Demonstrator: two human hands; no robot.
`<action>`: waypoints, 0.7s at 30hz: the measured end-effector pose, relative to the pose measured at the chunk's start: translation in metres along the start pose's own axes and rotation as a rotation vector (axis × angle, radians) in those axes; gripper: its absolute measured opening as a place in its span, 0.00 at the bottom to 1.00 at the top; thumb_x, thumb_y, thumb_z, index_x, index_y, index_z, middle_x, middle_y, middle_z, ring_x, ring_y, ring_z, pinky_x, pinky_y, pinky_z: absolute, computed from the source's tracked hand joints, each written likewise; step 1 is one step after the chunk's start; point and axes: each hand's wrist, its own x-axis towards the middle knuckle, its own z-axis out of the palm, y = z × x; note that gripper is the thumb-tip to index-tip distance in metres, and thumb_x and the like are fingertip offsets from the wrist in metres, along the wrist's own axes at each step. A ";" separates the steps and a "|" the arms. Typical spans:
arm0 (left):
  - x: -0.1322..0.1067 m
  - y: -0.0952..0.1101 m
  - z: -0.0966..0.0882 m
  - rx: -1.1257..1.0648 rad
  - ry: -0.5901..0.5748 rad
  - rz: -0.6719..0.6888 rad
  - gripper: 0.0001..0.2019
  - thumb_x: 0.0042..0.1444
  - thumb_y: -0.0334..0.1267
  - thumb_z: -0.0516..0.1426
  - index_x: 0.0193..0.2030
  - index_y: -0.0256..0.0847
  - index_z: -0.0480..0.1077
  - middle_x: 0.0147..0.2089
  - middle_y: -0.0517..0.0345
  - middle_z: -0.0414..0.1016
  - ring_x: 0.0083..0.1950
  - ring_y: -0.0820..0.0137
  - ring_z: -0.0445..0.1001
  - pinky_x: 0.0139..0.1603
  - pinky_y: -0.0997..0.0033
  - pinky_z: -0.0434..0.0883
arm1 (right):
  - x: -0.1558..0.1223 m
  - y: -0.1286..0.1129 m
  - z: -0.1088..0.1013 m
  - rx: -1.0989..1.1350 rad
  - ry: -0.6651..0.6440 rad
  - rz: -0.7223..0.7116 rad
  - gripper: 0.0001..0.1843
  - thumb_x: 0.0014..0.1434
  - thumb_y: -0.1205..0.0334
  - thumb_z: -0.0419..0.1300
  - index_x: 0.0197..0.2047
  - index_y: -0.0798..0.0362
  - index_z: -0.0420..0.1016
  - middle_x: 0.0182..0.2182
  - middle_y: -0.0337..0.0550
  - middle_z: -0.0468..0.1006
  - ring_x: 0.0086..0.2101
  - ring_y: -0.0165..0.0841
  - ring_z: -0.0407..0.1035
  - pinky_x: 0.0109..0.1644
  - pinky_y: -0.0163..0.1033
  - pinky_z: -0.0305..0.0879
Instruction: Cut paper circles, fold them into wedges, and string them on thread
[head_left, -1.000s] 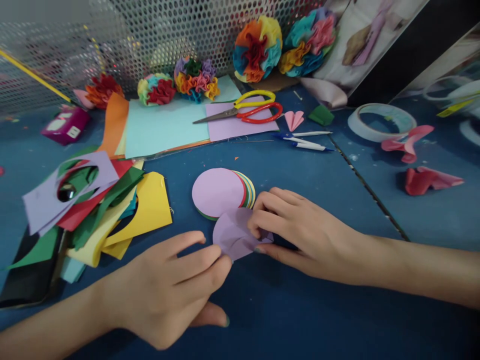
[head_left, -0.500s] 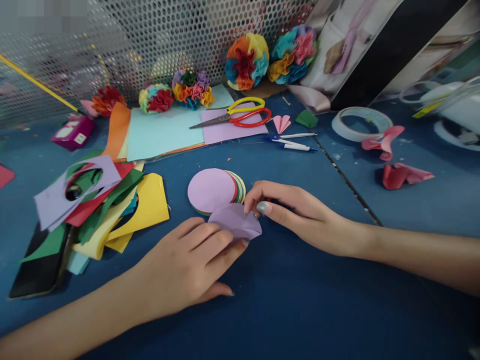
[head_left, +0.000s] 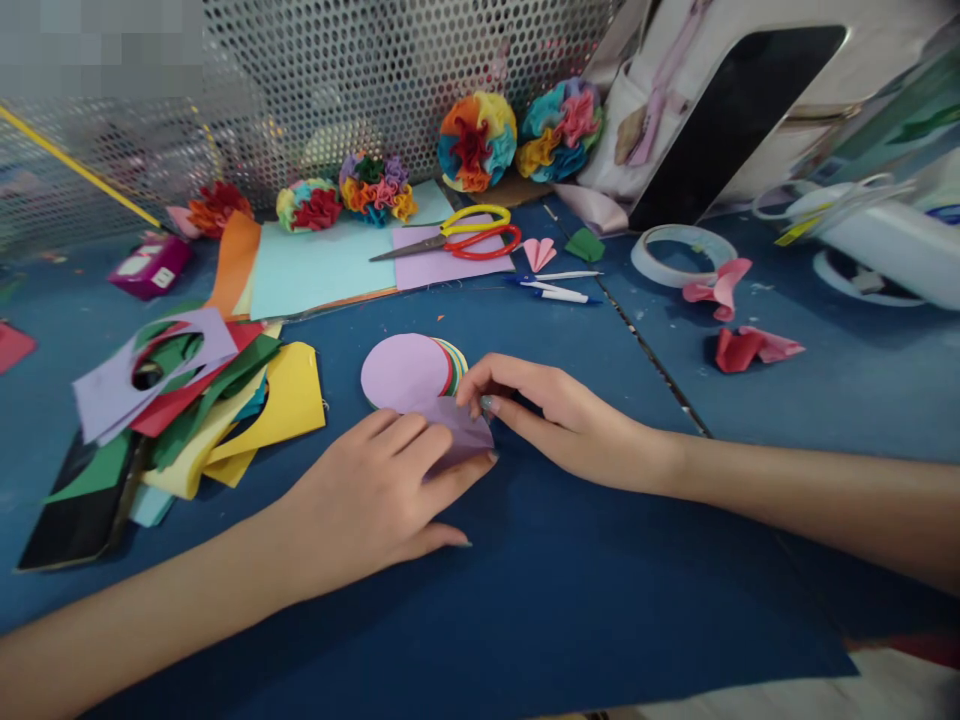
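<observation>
A folded lilac paper piece (head_left: 465, 432) lies on the blue table (head_left: 585, 590) in the middle of the view. My left hand (head_left: 375, 495) lies flat on its left part, fingers stretched out and pressing it down. My right hand (head_left: 555, 415) pinches the paper's upper right edge between thumb and fingertips. Just behind it sits a stack of paper circles (head_left: 409, 372), lilac on top with other colours showing at its right rim.
A heap of cut paper scraps (head_left: 195, 400) lies left. Behind are flat paper sheets (head_left: 322, 265), scissors (head_left: 469, 232), two pens (head_left: 555, 285), a tape roll (head_left: 682, 255), pink folded pieces (head_left: 742, 345) and several paper flowers (head_left: 476, 140) against a perforated metal screen.
My left hand has slid forward onto the lilac paper and flattened on it. My right hand shifted left to its upper edge, and the view tilted slightly.
</observation>
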 end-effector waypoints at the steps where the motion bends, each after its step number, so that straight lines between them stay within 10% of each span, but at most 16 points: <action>1: 0.001 0.000 0.000 0.003 0.015 0.002 0.28 0.62 0.55 0.64 0.63 0.42 0.72 0.43 0.53 0.76 0.41 0.57 0.75 0.41 0.58 0.71 | 0.000 0.000 0.000 -0.024 -0.016 -0.014 0.16 0.67 0.77 0.49 0.48 0.52 0.72 0.45 0.42 0.79 0.43 0.31 0.74 0.49 0.37 0.70; 9: 0.000 -0.015 -0.009 0.000 0.381 -0.126 0.07 0.70 0.31 0.54 0.43 0.37 0.74 0.42 0.50 0.77 0.40 0.62 0.74 0.42 0.61 0.68 | -0.004 -0.002 0.003 -0.310 -0.159 -0.157 0.15 0.65 0.62 0.68 0.52 0.53 0.72 0.44 0.46 0.78 0.42 0.39 0.70 0.49 0.46 0.66; 21: -0.003 -0.004 0.007 -0.456 0.285 -0.515 0.16 0.64 0.35 0.62 0.57 0.45 0.69 0.41 0.62 0.78 0.42 0.68 0.76 0.45 0.68 0.71 | -0.007 -0.005 0.002 -0.231 -0.048 -0.346 0.06 0.68 0.70 0.62 0.40 0.52 0.80 0.39 0.43 0.79 0.41 0.33 0.73 0.47 0.39 0.69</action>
